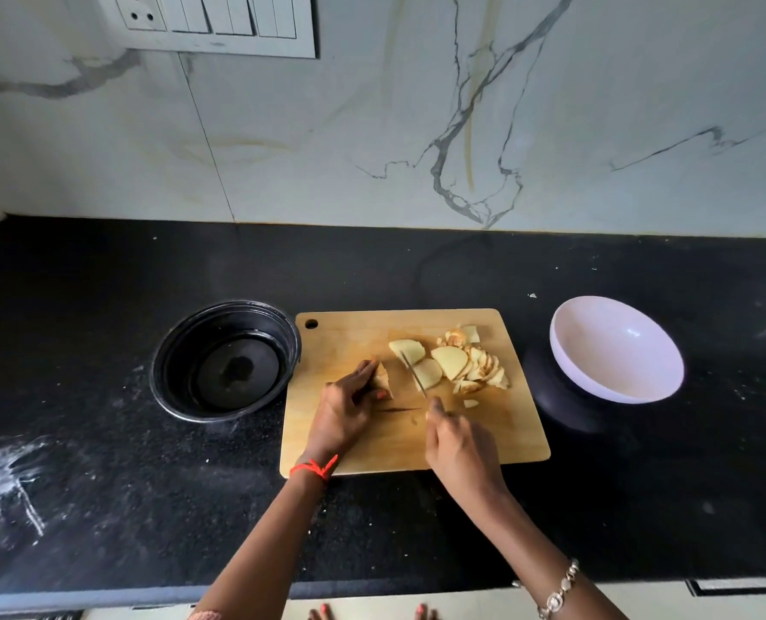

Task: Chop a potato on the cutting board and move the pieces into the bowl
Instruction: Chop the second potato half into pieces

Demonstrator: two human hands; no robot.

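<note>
A wooden cutting board [350, 445] lies on the black counter. My left hand [345, 409] presses down on the remaining potato chunk [382, 381] near the board's middle. My right hand [455, 440] grips a knife [414, 374], whose thin blade points away from me between the chunk and the cut slices. A heap of pale potato slices [461, 362] lies on the board's far right part. The white bowl [616, 351] stands to the right of the board with nothing visible inside it.
A black round container [224, 358] sits just left of the board, touching its edge. The marble wall rises behind the counter. White powder smears mark the counter at the left [5, 481]. The counter's front edge runs near my forearms.
</note>
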